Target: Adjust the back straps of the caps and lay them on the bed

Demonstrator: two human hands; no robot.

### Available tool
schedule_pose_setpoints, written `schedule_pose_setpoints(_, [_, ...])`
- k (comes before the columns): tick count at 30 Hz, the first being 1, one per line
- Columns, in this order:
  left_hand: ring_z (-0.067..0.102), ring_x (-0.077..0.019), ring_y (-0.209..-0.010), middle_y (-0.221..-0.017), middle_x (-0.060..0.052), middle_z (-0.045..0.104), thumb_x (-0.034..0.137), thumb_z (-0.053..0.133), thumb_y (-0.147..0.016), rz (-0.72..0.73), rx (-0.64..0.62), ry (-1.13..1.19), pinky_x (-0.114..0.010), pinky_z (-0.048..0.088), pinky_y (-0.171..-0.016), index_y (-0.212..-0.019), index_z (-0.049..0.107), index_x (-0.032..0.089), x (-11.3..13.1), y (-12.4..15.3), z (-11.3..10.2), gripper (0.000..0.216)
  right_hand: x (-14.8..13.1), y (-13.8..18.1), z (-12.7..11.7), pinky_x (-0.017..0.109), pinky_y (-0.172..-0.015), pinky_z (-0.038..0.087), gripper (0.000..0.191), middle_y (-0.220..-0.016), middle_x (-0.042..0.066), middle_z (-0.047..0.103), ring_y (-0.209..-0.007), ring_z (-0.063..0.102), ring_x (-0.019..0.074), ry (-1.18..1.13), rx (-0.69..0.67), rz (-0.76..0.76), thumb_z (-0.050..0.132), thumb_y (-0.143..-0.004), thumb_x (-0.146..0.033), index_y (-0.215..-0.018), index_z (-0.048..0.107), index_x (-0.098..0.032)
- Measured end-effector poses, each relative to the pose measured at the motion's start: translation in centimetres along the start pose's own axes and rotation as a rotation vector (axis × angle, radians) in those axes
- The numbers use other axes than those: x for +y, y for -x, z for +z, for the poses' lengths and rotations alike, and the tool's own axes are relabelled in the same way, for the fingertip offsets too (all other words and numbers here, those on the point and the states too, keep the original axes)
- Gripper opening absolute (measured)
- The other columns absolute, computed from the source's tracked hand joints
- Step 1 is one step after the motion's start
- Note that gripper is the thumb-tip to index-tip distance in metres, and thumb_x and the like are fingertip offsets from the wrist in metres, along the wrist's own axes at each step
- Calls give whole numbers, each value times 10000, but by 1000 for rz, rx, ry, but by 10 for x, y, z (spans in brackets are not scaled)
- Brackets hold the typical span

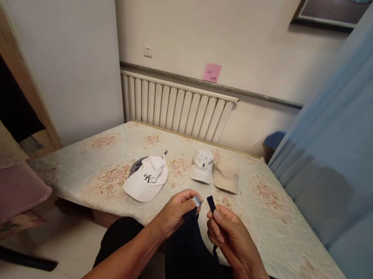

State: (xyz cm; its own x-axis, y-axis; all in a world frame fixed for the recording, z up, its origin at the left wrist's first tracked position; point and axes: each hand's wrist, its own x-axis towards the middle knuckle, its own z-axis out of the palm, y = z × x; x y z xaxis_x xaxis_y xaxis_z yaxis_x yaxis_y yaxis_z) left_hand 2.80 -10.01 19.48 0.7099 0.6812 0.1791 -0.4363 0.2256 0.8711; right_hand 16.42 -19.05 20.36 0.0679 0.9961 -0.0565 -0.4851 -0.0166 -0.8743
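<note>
A dark navy cap [188, 254] hangs below my two hands, over my lap. My left hand [180, 209] pinches a small silver buckle [196, 200] at one side of its back opening. Between thumb and fingers of my right hand [231, 230] is the dark strap [211, 203], its free end pointing up. Strap end and buckle are apart, with a small gap between them. Beyond my hands, a white cap with black letters [149, 179] lies on the bed, partly over a grey cap [137, 166]. A smaller white cap [202, 166] touches a beige cap [226, 175] to the right.
The bed [283, 231] has a pale flowered cover. Behind it are a white radiator [176, 105] and a wall with a pink note [212, 72]. A blue curtain [351, 153] hangs on the right. Clothes [5, 189] hang at the left.
</note>
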Motion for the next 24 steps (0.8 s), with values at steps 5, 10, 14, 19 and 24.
schedule_pose_setpoints(5, [433,-74,-591,-654,12,519,371,637,-793,-5,-3,112,-198,300,-573,-844,566,129,-3,0,0,258,5,2,7,210,-418,190,281,-460,-52,398,-400,282,54,-49,-38,3,588,-828,-376,-650,542,-163])
schedule_pose_setpoints(10, [447,-69,-548,-626,17,515,394,634,-789,-26,9,203,-189,304,-537,-830,542,135,-8,-1,0,278,10,2,13,223,-450,238,279,-480,-43,401,-430,315,69,-50,-37,13,601,-806,-346,-607,526,-165])
schedule_pose_setpoints(14, [490,-84,-540,-618,17,513,422,637,-779,-42,2,231,-197,339,-536,-833,534,139,-10,-1,1,306,11,0,15,226,-464,247,258,-507,-37,418,-451,319,73,-62,-11,28,617,-784,-341,-613,537,-165])
schedule_pose_setpoints(19, [520,-95,-541,-624,20,515,436,639,-772,-47,11,236,-206,360,-537,-835,527,145,-11,0,2,318,10,0,17,228,-475,246,262,-515,-34,421,-459,319,74,-61,17,50,634,-760,-343,-596,533,-165])
schedule_pose_setpoints(24, [504,-83,-533,-617,24,517,453,681,-728,-58,34,235,-199,349,-532,-824,530,144,-11,-1,1,358,11,-1,16,229,-472,240,260,-515,-33,418,-460,318,76,-49,18,51,625,-761,-336,-588,534,-166])
